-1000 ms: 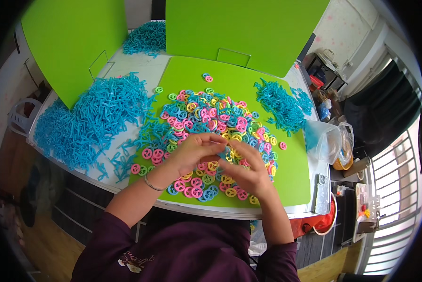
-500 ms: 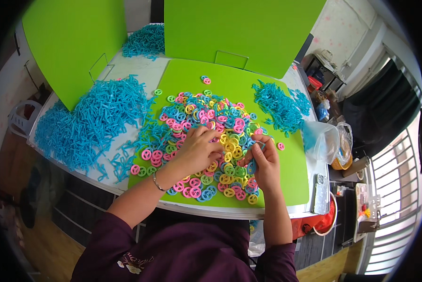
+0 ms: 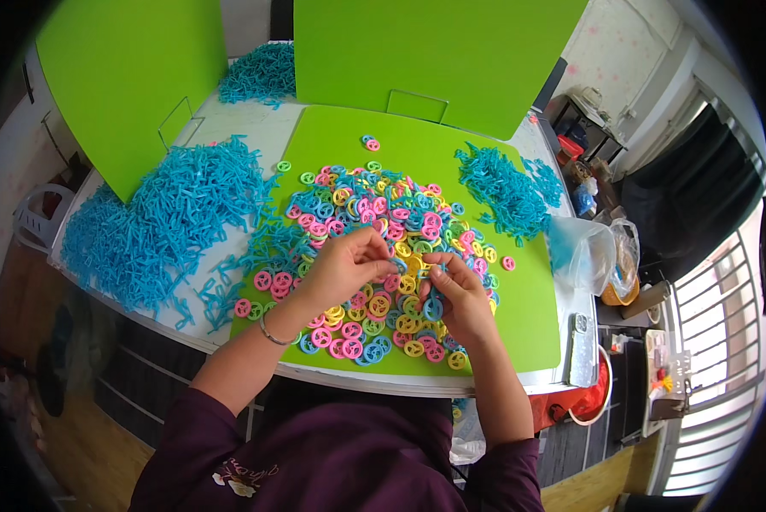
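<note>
Over a heap of small pink, yellow, green and blue plastic wheels (image 3: 374,328), both my hands are raised close together. My left hand (image 3: 342,266), with a bracelet on its wrist, is closed, thumb and fingers pinching what looks like a small blue wheel (image 3: 399,266). Opposite it, my right hand (image 3: 463,299) is closed with thumb and forefinger pinched on a small blue piece, its exact shape partly hidden. A blue wheel (image 3: 434,308) shows under the right fingers, seemingly held there too. Loose blue stick-like pieces (image 3: 285,243) lie at the heap's left side.
A green mat (image 3: 528,333) covers the white table (image 3: 199,328). Large blue piles (image 3: 203,188) of stick pieces lie left, with more at far right (image 3: 502,196). Green boards (image 3: 434,51) stand behind on wire holders. A phone-like object (image 3: 582,354) lies at the right edge.
My left hand has come back from the heap, its fingers now pinched around a small blue wheel. My right hand has shifted left, toward it.
</note>
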A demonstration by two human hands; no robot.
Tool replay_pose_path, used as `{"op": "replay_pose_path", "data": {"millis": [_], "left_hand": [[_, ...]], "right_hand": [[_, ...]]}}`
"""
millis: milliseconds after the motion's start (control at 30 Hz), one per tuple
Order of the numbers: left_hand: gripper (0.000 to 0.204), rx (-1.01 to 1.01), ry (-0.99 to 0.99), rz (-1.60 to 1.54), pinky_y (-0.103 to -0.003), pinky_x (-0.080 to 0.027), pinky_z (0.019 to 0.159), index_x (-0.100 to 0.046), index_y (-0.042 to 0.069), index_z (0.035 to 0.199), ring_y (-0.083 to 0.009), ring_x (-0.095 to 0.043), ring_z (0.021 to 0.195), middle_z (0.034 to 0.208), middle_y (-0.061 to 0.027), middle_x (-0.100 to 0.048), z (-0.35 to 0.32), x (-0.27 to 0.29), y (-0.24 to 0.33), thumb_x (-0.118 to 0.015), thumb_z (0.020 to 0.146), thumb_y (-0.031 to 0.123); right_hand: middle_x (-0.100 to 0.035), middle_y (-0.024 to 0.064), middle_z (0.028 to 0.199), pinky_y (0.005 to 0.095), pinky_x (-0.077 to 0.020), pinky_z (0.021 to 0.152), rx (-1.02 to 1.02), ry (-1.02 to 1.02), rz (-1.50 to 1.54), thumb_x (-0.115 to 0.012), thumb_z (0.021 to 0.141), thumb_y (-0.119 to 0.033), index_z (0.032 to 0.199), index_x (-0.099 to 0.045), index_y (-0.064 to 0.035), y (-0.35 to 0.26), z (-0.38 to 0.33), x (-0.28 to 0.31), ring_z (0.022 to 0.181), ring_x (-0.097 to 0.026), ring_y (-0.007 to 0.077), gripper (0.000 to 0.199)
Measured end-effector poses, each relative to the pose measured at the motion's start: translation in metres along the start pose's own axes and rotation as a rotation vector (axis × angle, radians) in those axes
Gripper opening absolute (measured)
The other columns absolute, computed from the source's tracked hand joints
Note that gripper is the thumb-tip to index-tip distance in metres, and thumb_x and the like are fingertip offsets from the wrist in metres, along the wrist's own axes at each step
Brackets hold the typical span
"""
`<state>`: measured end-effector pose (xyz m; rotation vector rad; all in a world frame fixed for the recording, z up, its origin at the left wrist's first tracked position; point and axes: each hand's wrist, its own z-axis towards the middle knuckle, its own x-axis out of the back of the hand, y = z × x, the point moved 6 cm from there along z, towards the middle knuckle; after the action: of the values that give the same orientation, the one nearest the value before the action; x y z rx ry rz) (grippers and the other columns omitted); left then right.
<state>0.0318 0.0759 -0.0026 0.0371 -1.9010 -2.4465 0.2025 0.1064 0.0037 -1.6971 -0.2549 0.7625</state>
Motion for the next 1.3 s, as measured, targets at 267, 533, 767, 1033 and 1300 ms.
{"op": "replay_pose_path", "data": {"millis": [267, 533, 767, 1033, 1300], "left_hand": [[0.013, 0.028, 0.018, 0.065, -0.020, -0.050, 0.061, -0.068, 0.000, 0.094, -0.0065, -0.062, 0.071, 0.079, -0.0049, -0.068, -0.014, -0.016, 0.014, -0.070, 0.081, 0.000], [0.008, -0.246, 0.099, 0.269, -0.023, -0.048, 0.057, -0.070, 0.001, 0.087, -0.0070, -0.061, 0.065, 0.074, -0.0058, -0.068, -0.020, -0.016, 0.028, -0.071, 0.079, 0.001], [0.007, -0.020, 0.035, -0.036, -0.020, -0.051, 0.060, -0.069, 0.000, 0.085, -0.0078, -0.063, 0.069, 0.075, -0.0055, -0.068, -0.017, -0.015, 0.015, -0.070, 0.079, -0.003], [0.006, 0.156, 0.014, -0.213, -0.022, -0.052, 0.061, -0.068, 0.000, 0.088, -0.0097, -0.065, 0.068, 0.076, -0.0061, -0.068, -0.014, -0.012, 0.006, -0.069, 0.082, 0.000], [0.009, 0.046, 0.079, -0.163, -0.022, -0.054, 0.065, -0.068, -0.001, 0.090, -0.0107, -0.066, 0.071, 0.077, -0.0070, -0.068, -0.018, -0.015, 0.012, -0.068, 0.081, -0.004]], "right_hand": [[-0.061, 0.0093, 0.073, 0.0296, -0.0528, 0.061, 0.014, 0.019, 0.057, -0.052, 0.096, -0.014, 0.093, -0.052, -0.0051, 0.010, 0.003, -0.003, 0.065, -0.062, 0.0171, 0.009], [-0.064, 0.0117, 0.075, 0.0279, -0.0513, 0.058, -0.004, 0.001, 0.219, -0.053, 0.096, -0.014, 0.091, -0.051, -0.0030, 0.016, 0.004, -0.007, 0.066, -0.065, 0.0214, 0.012], [-0.064, 0.0125, 0.077, 0.0299, -0.0531, 0.062, -0.035, -0.082, 0.145, -0.054, 0.095, -0.013, 0.093, -0.049, -0.0025, 0.013, -0.001, -0.006, 0.069, -0.066, 0.0225, 0.011], [-0.066, 0.0125, 0.083, 0.0277, -0.0536, 0.067, 0.194, -0.060, -0.167, -0.058, 0.092, -0.005, 0.094, -0.047, -0.0024, 0.000, -0.005, -0.010, 0.077, -0.067, 0.0181, 0.012], [-0.066, 0.0149, 0.078, 0.0319, -0.0544, 0.070, 0.157, -0.007, -0.045, -0.058, 0.091, -0.002, 0.095, -0.047, -0.0039, 0.004, -0.006, -0.010, 0.076, -0.067, 0.0237, 0.012]]}}
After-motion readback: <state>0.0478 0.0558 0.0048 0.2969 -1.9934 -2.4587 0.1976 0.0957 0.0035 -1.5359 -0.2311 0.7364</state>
